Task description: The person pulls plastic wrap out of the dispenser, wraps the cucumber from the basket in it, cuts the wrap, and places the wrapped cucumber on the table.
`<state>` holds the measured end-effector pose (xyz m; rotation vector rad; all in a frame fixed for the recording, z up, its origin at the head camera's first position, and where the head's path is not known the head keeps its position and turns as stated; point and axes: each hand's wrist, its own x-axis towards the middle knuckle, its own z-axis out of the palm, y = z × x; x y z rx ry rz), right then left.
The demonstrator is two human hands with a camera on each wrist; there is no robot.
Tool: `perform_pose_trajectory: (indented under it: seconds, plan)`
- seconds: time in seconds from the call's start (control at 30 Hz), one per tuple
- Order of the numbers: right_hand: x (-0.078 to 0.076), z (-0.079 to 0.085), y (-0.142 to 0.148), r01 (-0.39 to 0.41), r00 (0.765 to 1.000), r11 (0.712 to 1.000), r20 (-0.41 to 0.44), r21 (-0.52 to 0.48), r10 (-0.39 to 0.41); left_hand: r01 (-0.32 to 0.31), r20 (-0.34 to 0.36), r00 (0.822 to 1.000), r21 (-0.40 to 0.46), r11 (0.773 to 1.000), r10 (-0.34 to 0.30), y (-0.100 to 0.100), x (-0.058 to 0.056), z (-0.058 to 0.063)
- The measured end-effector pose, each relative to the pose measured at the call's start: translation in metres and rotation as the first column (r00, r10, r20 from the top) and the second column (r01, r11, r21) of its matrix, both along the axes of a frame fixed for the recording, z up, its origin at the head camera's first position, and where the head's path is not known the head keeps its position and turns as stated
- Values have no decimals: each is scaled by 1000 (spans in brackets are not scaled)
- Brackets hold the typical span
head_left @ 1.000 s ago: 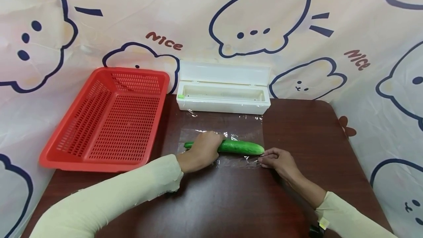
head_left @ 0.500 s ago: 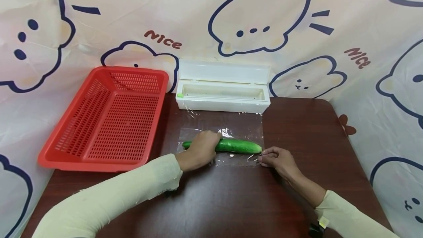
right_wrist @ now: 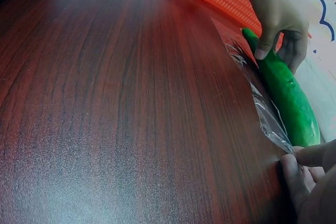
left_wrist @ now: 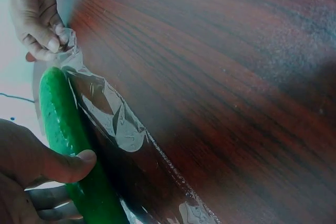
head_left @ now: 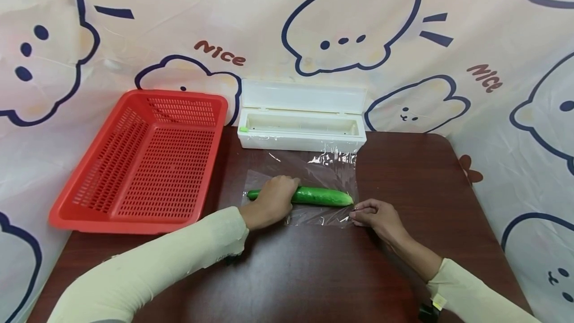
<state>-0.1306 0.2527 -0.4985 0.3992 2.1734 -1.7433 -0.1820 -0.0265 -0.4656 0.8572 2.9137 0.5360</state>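
Observation:
A green cucumber (head_left: pixel 322 196) lies crosswise on a sheet of clear plastic wrap (head_left: pixel 309 216) on the table. My left hand (head_left: pixel 273 196) grips the cucumber left of its middle; the left wrist view shows the thumb (left_wrist: pixel 73 165) over its side and fingers beneath. Just past the cucumber's right end, my right hand (head_left: pixel 378 218) pinches the near right corner of the wrap between thumb and fingertips. In the right wrist view the wrap (right_wrist: pixel 265 116) bunches up toward that pinch. The sheet runs back to a white wrap dispenser box (head_left: pixel 302 142), whose lid stands raised.
A red slotted plastic basket (head_left: pixel 217 163) stands on the table at the left, its inside bare. Behind the dark wood table (head_left: pixel 314 273) hangs a cloth printed with cartoon shapes (head_left: pixel 350 14); it also covers the right side.
The cucumber has shifted slightly left and back, with my left hand on it. The glints on the wrap have changed. My right hand keeps its pinch in nearly the same place.

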Motion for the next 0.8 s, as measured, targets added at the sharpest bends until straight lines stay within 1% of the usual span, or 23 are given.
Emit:
perform_pose_trajectory:
  seconds: [0.17,0.3,0.47,0.57,0.8]
  plan:
    - [0,0,0,0,1000,1000,1,-4,0,3,20,1000,-2,1000,-3,1,-1,0]
    - [0,0,0,0,1000,1000,0,-5,0,6,26,1000,-5,1000,-6,2,-1,-2]
    - [0,2,0,0,1000,1000,2,1,0,14,19,1000,-25,1000,-13,2,-1,-1]
    - [1,2,0,-2,1000,1000,5,12,2,15,18,1000,-22,1000,-14,1,-2,1]
    - [1,3,0,-3,1000,1000,7,14,2,14,33,999,-27,1000,-13,1,-3,2]
